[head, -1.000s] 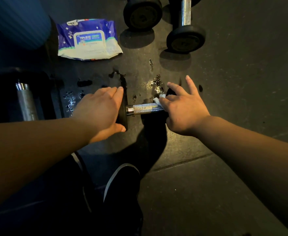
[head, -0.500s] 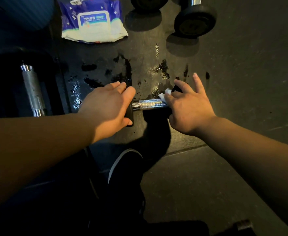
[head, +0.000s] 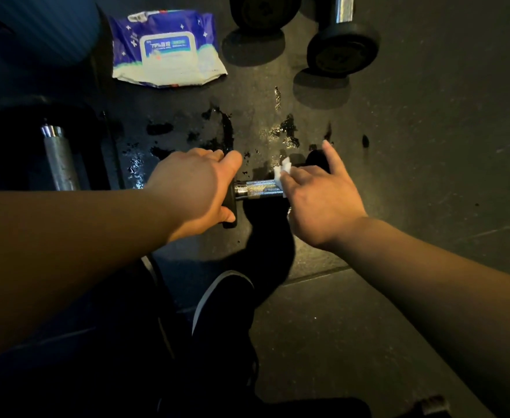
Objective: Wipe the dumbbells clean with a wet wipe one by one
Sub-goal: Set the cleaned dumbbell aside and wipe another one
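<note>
A small dumbbell (head: 258,189) with a knurled chrome handle and black ends lies on the dark floor in front of me. My left hand (head: 191,188) grips its left black end and holds it steady. My right hand (head: 317,196) presses a white wet wipe (head: 283,170) against the right part of the handle, with the index and little fingers raised. The right black end is mostly hidden behind that hand.
A blue and white wet-wipe pack (head: 166,48) lies at the back left. A second dumbbell (head: 342,40) and another black weight (head: 262,10) stand at the back. A larger dumbbell (head: 59,158) lies in the dark at the left. Wet patches (head: 217,128) mark the floor. My shoe (head: 222,309) is below.
The view has shifted a little, so the pack and far dumbbells sit higher in frame. Both hands stay on the dumbbell; the right hand with the wipe has barely moved along the handle.
</note>
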Demonstrator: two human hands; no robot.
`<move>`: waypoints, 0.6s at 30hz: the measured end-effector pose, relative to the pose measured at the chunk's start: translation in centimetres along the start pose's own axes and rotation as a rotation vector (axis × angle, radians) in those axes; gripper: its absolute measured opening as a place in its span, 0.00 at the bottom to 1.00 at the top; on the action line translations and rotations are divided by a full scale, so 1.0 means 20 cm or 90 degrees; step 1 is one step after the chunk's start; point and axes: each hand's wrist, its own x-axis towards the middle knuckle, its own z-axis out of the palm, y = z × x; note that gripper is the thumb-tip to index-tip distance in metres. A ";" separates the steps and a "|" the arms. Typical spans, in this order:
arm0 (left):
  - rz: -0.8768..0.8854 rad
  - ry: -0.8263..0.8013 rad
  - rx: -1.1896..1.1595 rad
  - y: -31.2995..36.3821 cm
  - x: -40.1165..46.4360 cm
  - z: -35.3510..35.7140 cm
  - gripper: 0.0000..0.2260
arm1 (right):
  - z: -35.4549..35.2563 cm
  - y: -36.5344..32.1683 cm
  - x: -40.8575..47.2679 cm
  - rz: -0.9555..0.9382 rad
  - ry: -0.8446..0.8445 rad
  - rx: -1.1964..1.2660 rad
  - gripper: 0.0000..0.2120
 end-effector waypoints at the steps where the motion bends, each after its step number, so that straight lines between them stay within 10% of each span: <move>1: 0.001 -0.001 0.005 0.00 0.00 0.00 0.29 | -0.02 -0.03 0.01 -0.005 -0.004 0.011 0.36; 18: -0.084 -0.184 -0.062 -0.06 0.17 -0.17 0.39 | 0.01 -0.11 0.11 0.073 0.170 0.038 0.16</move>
